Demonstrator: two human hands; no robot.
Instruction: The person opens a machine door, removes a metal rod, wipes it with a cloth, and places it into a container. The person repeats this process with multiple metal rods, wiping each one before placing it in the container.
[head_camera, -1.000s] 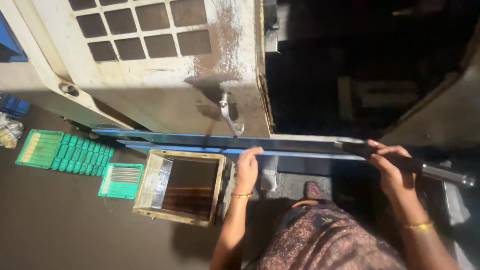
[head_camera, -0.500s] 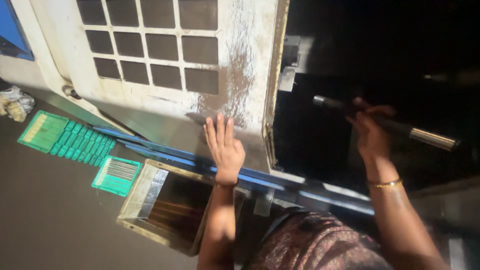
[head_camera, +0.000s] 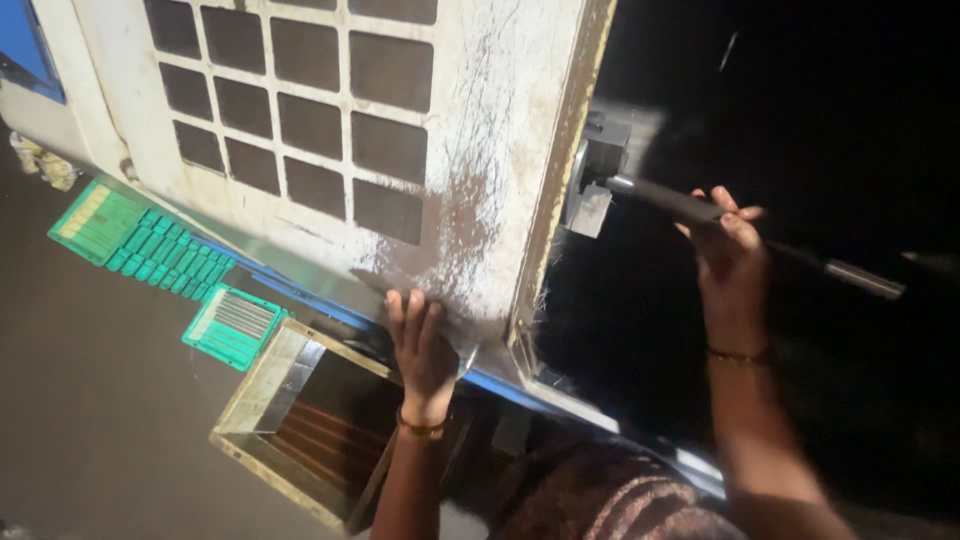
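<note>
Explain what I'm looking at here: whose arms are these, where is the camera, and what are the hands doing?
The camera sits on a person's head and looks down, so both arms are theirs. The left hand presses flat on the lower edge of a worn white panel with dark square openings. The right hand grips a dark metal rod that reaches to a metal bracket at the panel's edge. Below lie green trays and an open wooden box on the floor. The right side is too dark to make out.

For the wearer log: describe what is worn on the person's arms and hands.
Both forearms are bare, with no sleeves or gloves. The left hand has a thin gold-coloured bangle at the wrist; the right hand has a similar thin bangle. No rings can be made out.
</note>
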